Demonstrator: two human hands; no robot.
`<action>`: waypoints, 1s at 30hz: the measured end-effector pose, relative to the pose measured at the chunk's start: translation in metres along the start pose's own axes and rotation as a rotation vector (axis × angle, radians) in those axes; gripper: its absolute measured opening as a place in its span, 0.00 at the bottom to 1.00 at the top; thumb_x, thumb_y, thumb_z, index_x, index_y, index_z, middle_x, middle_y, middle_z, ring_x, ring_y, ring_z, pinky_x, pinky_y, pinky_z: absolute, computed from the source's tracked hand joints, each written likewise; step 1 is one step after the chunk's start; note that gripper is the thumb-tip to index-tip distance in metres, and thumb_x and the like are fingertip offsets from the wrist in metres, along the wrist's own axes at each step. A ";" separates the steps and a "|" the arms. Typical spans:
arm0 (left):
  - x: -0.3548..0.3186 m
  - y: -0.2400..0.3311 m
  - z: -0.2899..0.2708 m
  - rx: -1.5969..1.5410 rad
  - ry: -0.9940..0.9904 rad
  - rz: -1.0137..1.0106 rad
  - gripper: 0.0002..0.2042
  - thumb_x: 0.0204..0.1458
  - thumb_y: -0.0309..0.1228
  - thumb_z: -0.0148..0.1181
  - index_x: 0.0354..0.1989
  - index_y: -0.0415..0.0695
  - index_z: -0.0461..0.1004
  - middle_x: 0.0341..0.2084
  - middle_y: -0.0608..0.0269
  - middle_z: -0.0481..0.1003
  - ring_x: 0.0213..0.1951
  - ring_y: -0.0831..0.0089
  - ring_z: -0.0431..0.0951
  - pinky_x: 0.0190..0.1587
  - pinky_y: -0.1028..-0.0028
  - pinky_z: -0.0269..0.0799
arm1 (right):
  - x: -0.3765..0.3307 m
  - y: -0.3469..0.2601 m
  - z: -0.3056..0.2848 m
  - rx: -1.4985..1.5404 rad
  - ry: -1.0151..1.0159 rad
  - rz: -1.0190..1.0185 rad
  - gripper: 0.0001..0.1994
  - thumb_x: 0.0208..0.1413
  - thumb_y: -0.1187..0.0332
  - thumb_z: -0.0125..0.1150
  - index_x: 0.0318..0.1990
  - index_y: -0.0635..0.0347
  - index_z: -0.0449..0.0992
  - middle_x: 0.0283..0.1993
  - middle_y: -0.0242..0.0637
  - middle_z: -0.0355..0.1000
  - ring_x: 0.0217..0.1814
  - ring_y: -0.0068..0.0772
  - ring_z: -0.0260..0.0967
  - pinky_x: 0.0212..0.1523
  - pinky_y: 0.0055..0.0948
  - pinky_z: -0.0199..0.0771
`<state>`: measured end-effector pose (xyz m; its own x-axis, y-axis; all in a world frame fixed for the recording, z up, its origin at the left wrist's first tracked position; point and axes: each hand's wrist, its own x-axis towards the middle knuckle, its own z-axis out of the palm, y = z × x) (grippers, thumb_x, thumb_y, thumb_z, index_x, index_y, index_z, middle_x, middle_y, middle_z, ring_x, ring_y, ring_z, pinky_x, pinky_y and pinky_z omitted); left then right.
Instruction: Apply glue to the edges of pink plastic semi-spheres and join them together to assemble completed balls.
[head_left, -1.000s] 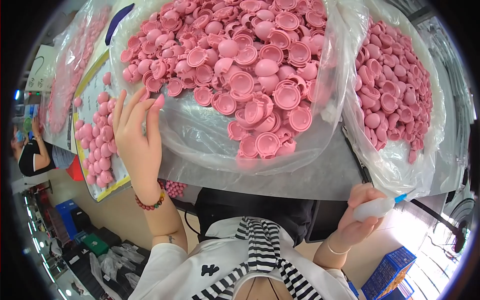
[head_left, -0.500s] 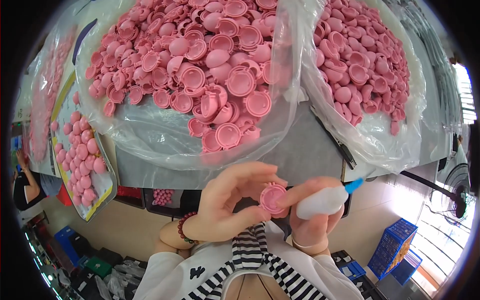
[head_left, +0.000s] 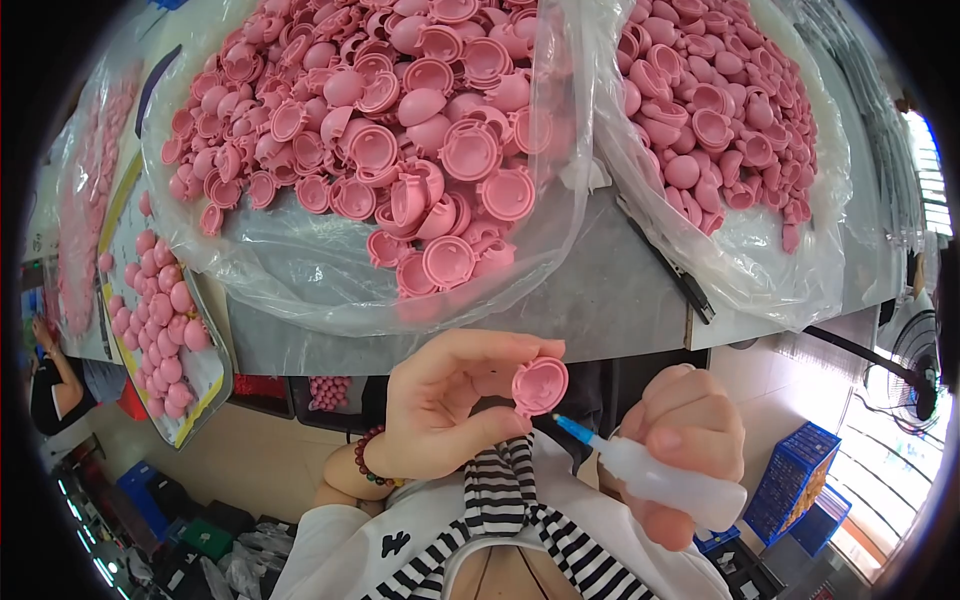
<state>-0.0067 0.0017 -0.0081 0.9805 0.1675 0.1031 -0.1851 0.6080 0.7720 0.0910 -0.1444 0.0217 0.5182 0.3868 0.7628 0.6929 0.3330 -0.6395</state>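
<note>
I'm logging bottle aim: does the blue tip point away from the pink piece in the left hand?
No, the right hand holds the bottle with its blue tip toward the pink piece in the left hand.

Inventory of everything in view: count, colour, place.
Half-shell: one, pink, lower centre
Squeeze bottle: one, whitish, blue-tipped, near half-shell
Loose shells: uncountable, pink, in bags
Bags: at least three, clear, upper half
Table: one, grey, across centre
Balls: many, pink, on tray
Tray: one, yellow-edged, left
Slim tool: one, black, between front bags
Fan: one, dark, right edge
Crates: at least two, blue, lower right
Boxes: several, mixed colours, lower left
Co-worker: one, dark clothing, far left
Left hand: one, holding half-shell
Right hand: one, holding squeeze bottle
</note>
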 end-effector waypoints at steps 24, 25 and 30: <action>0.001 0.001 -0.001 0.060 -0.015 0.040 0.22 0.38 0.11 0.55 0.46 0.30 0.63 0.47 0.42 0.64 0.47 0.63 0.69 0.49 0.69 0.66 | -0.004 0.001 0.009 -0.106 0.153 0.071 0.28 0.45 0.46 0.54 0.28 0.70 0.74 0.19 0.33 0.66 0.15 0.24 0.60 0.12 0.20 0.57; 0.001 0.001 -0.001 0.061 -0.008 0.044 0.21 0.38 0.11 0.55 0.45 0.29 0.64 0.47 0.42 0.64 0.46 0.63 0.70 0.49 0.69 0.66 | -0.004 0.002 0.008 -0.123 0.119 0.037 0.29 0.49 0.45 0.48 0.30 0.72 0.71 0.17 0.33 0.62 0.14 0.23 0.57 0.11 0.20 0.51; 0.001 0.003 0.002 0.080 0.064 0.041 0.20 0.36 0.11 0.57 0.43 0.29 0.66 0.45 0.43 0.66 0.45 0.64 0.70 0.47 0.70 0.68 | -0.001 0.003 0.015 -0.151 0.193 0.057 0.27 0.47 0.47 0.53 0.27 0.71 0.74 0.16 0.32 0.66 0.13 0.23 0.60 0.10 0.19 0.55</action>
<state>-0.0066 0.0023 -0.0047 0.9655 0.2416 0.0976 -0.2166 0.5363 0.8157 0.0849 -0.1310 0.0177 0.6349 0.2254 0.7390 0.7192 0.1771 -0.6719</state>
